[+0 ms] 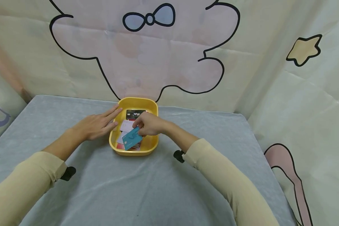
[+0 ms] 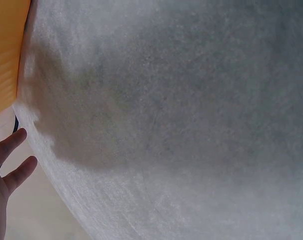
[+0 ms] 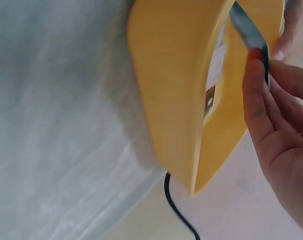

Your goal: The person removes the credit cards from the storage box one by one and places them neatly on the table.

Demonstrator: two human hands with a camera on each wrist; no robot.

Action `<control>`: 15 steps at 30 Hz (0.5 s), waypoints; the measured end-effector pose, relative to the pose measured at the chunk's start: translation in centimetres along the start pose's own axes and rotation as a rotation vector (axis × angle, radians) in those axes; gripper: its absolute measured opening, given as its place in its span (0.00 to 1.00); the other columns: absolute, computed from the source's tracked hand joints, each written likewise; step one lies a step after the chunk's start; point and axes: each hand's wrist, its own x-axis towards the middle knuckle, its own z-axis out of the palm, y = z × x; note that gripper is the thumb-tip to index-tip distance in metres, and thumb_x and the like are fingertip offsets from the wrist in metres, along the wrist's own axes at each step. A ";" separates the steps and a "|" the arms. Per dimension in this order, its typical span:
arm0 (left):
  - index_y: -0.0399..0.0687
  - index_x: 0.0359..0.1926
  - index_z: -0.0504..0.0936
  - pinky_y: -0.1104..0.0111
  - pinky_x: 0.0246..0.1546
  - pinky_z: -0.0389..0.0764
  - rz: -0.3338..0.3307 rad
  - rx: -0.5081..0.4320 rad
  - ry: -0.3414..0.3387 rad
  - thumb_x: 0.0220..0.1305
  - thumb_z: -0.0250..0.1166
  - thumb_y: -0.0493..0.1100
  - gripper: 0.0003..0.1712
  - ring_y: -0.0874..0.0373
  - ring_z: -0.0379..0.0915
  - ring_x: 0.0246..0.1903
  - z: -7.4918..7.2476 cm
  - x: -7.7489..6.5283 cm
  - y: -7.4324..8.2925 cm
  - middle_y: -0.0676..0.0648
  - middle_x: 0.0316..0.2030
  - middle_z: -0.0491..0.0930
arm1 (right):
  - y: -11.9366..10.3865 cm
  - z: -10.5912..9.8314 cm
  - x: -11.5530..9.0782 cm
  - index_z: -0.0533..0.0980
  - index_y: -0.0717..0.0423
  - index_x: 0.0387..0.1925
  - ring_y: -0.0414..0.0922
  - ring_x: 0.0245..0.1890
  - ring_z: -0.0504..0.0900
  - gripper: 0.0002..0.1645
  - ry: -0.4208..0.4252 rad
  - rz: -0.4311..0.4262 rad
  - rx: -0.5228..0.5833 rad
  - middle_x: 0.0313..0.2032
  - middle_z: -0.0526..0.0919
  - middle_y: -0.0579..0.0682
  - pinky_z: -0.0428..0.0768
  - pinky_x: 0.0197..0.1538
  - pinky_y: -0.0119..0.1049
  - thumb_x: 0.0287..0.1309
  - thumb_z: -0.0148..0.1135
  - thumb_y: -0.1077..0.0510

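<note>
A yellow plastic bin [image 1: 150, 149] stands on the table near its back edge. Inside lie several cards, among them a black card [image 1: 132, 114] lettered "Vip" and a white card [image 1: 126, 125]; others overlap beneath. Over the bin, my right hand [image 1: 149, 123] pinches a blue VIP card [image 1: 131, 139] between thumb and fingers, the card tilted. In the right wrist view, the same blue card [image 3: 249, 31] appears nearly edge-on above the rim. My left hand [image 1: 97, 125] has its fingers extended at the bin's left rim and holds nothing.
A grey-blue cloth [image 1: 147, 188] covers the table, slightly wrinkled in front of the bin. Behind it hangs a pale printed curtain [image 1: 169, 69] with black outlines. Another curtain [image 1: 305, 103] hangs along the right side.
</note>
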 end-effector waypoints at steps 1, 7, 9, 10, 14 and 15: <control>0.53 0.80 0.42 0.41 0.58 0.69 -0.003 0.000 -0.003 0.78 0.41 0.59 0.39 0.35 0.68 0.63 0.0 0.0 0.1 0.45 0.79 0.37 | 0.3 -0.3 -0.4 0.80 0.65 0.54 0.44 0.31 0.81 0.19 0.014 -0.013 0.007 0.34 0.83 0.53 0.81 0.37 0.28 0.62 0.63 0.68; 0.51 0.80 0.43 0.42 0.58 0.69 0.004 0.007 0.004 0.78 0.42 0.58 0.38 0.35 0.67 0.64 0.0 -0.1 0.1 0.44 0.79 0.38 | 2.1 -2.1 -2.4 0.80 0.60 0.57 0.47 0.41 0.78 0.20 0.133 -0.015 0.036 0.42 0.82 0.52 0.80 0.43 0.30 0.65 0.59 0.68; 0.51 0.80 0.43 0.42 0.59 0.69 0.004 0.009 0.008 0.78 0.42 0.58 0.38 0.35 0.66 0.65 0.1 -0.1 0.1 0.44 0.79 0.38 | 2.6 -2.9 -3.0 0.79 0.59 0.58 0.47 0.42 0.78 0.20 0.175 0.003 0.052 0.44 0.82 0.53 0.80 0.44 0.31 0.65 0.58 0.67; 0.52 0.80 0.42 0.41 0.59 0.69 0.004 0.008 0.008 0.78 0.42 0.58 0.38 0.34 0.66 0.65 0.2 -0.1 0.2 0.44 0.79 0.38 | 2.9 -3.3 -3.2 0.79 0.60 0.58 0.47 0.42 0.79 0.20 0.193 0.009 0.061 0.44 0.82 0.53 0.80 0.45 0.31 0.65 0.58 0.67; 0.53 0.80 0.42 0.41 0.59 0.68 -0.002 0.009 0.012 0.77 0.42 0.58 0.38 0.34 0.66 0.65 0.2 0.0 0.2 0.44 0.79 0.38 | 4.1 -5.0 -4.1 0.78 0.61 0.60 0.50 0.39 0.81 0.21 0.270 0.036 0.091 0.43 0.83 0.54 0.81 0.43 0.34 0.67 0.57 0.67; 0.53 0.80 0.42 0.41 0.59 0.68 -0.002 0.010 0.012 0.78 0.42 0.58 0.38 0.34 0.66 0.64 0.2 0.0 0.2 0.44 0.79 0.38 | 4.4 -5.3 -4.3 0.77 0.61 0.60 0.51 0.38 0.81 0.21 0.292 0.044 0.100 0.43 0.83 0.55 0.81 0.42 0.35 0.67 0.56 0.67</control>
